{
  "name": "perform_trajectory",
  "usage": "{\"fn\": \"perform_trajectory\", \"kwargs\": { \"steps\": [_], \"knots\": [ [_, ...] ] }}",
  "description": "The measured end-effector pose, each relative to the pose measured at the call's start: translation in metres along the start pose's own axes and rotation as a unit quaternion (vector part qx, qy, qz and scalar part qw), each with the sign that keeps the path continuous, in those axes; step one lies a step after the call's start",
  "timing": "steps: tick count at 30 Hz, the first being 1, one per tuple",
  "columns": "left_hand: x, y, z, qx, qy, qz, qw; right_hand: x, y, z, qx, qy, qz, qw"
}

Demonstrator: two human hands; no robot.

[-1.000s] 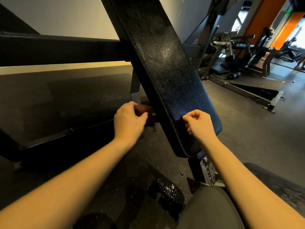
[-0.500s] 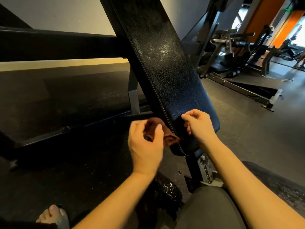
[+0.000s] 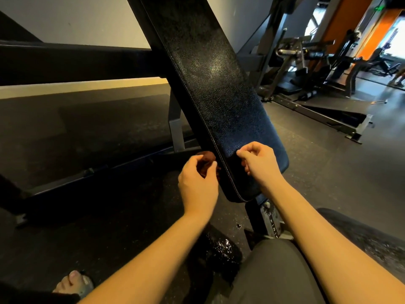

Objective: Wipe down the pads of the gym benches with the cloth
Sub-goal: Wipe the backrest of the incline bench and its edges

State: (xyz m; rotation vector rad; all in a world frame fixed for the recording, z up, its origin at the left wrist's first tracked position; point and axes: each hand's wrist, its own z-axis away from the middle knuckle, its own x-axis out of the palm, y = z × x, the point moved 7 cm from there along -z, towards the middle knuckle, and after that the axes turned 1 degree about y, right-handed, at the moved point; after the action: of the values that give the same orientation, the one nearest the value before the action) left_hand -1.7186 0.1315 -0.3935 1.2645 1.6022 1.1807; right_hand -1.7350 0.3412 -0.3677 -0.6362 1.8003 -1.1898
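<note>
**Item 1. Long black textured-vinyl back pad (image 3: pixel 219 91), inclined.** We record its long axis as running from the rounded lower end beside the hands up and away toward the top of the view. A stitched seam follows the left edge.

**Item 2. Small reddish-brown cloth (image 3: pixel 207 160), bunched.** We place it against the pad's left side wall, just outside the seam and near the lower end. Most of it is hidden by fingers.

**Item 3. Left hand (image 3: pixel 198 183).** Its fingers and thumb are curled closed around the cloth and hold it at the pad's edge.

**Item 4. Right hand (image 3: pixel 259 163).** It rests on the pad's face close to the lower end, fingers curled in. We see nothing in it.

**Item 5. Grey and black weight machines (image 3: pixel 317 62).** They stand well apart, at the far right.

**Item 6. Bare foot in a sandal (image 3: pixel 74 281).** It is on the dark rubber floor (image 3: pixel 87 132).

**Note on position.** The cloth hand is the nearer of the 2 to the side wall, and the broad face lies to its right across the seam. We judge that the next stroke either follows the long axis upward along this edge or lifts over the seam onto the face. The right hand would then be in the path.
</note>
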Motion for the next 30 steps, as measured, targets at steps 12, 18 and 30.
{"fn": "perform_trajectory", "kwargs": {
  "steps": [12,18,30],
  "knots": [
    [0.007,-0.011,0.017,-0.061,-0.029,-0.001,0.998,0.0,-0.002,0.004,-0.063,-0.01,0.053,0.997],
    [0.004,-0.019,0.031,-0.047,-0.177,-0.004,0.983,-0.002,-0.004,0.002,-0.063,-0.001,0.079,0.995],
    [-0.003,0.019,-0.036,-0.114,-0.089,0.079,0.986,0.001,-0.042,-0.012,-0.056,0.067,0.069,0.994]
  ]
}}
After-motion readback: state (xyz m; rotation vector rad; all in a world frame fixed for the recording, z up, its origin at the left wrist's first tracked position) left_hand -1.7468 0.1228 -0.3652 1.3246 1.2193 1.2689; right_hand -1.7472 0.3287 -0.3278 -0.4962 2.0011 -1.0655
